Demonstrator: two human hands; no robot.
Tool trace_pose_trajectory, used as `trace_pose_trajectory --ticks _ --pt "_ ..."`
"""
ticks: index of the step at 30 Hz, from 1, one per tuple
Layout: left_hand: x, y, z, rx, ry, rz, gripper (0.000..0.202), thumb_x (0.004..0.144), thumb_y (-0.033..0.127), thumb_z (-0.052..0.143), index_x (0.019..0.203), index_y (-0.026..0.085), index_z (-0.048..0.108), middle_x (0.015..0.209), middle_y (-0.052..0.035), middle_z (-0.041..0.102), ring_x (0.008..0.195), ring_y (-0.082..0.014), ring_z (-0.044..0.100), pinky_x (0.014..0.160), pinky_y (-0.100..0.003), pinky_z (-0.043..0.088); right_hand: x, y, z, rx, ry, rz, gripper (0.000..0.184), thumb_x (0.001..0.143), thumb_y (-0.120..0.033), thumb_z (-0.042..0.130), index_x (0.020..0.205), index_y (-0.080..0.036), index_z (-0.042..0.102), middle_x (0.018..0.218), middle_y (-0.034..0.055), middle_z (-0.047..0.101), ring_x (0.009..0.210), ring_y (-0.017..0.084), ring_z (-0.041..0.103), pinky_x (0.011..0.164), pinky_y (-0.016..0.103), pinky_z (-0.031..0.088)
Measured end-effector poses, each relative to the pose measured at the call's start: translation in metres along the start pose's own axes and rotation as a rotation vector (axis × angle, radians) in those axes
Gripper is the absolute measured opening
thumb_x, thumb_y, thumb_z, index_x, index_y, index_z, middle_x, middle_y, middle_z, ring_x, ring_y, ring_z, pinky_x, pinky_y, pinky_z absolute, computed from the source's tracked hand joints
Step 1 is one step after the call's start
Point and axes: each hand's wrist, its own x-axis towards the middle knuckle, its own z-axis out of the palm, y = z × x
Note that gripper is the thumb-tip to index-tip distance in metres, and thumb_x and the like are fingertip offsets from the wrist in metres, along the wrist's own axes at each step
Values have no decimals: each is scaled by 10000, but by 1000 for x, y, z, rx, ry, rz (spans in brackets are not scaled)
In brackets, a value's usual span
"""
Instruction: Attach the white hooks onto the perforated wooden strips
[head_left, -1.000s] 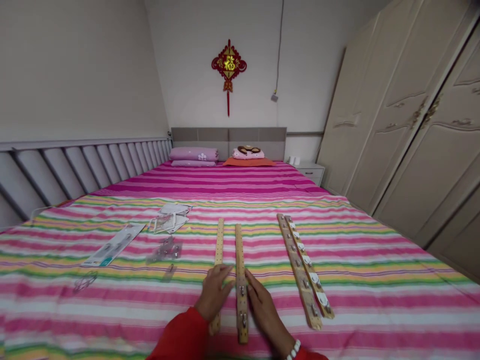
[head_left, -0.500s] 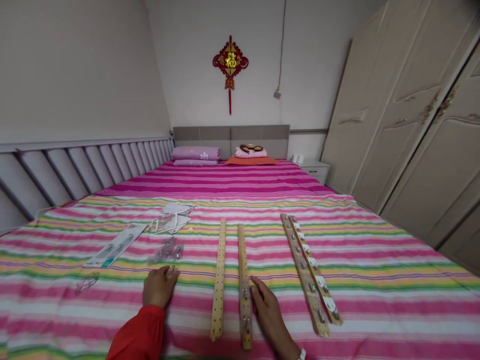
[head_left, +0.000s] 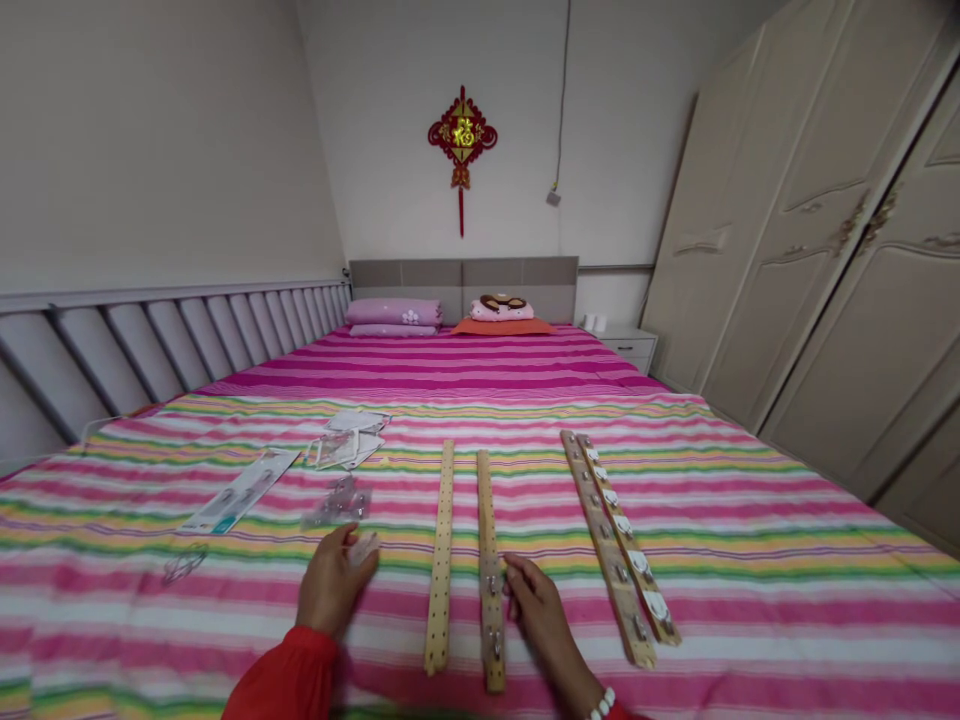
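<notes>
L hand (head_left: pixel 334 580) pinches small clear pkt (head_left: pixel 364 548) betw. thumb & fingers, over striped bedspread (head_left: pixel 397 620), just on near side of pile of pkts (head_left: pixel 341 500). R hand (head_left: pixel 538 605) at R edge of hooked strip (head_left: pixel 487 530), 2 metal hooks at its near end; fingers curled, can't tell if gripping. Bare strip (head_left: pixel 440 555) w/ holes lies just L of it, apart. Well R: metal-hook strip (head_left: pixel 604 535) beside white-hook strip (head_left: pixel 628 540). Long pkg (head_left: pixel 244 490) far L, near wire loops (head_left: pixel 185 563).
</notes>
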Motion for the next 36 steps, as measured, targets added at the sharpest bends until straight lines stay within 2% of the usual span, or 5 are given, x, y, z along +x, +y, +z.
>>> trace_pose_trajectory --ticks 10,19,26,31,36 --pt "-39 94 8 -216 -388 461 699 706 245 627 1367 271 400 991 -29 646 958 -193 593 891 -320 460 -10 -44 17 35 -66 -50 351 669 -499 726 730 -154 701 561 -14 568 496 107 444 466 221 352" --pt "-51 122 19 -314 -550 560 716 687 192 645 1362 287 429 1074 -36 650 1021 -201 588 961 -334 439 -17 -61 20 206 -183 106 277 637 -380 786 739 -131 722 524 -21 589 399 50 397 422 192 297" --pt "-51 124 37 -634 -460 260 632 624 216 680 1239 228 534 1092 -65 619 917 -178 626 823 -327 525 -14 -63 19 340 -97 158 272 561 -322 827 703 -150 671 477 -24 596 426 90 507 445 199 371" --pt "-51 121 59 -915 -472 -118 390 561 350 756 870 143 638 748 -23 654 644 -133 631 616 -255 520 -6 -58 21 359 -44 129 304 543 -340 834 708 -147 665 487 1 637 436 106 549 457 207 407" --pt "-46 124 70 -965 -444 -264 344 512 387 787 710 142 649 585 5 644 544 -115 595 521 -211 459 4 -50 21 267 6 106 300 507 -341 842 650 -142 670 512 18 660 454 122 569 458 222 425"
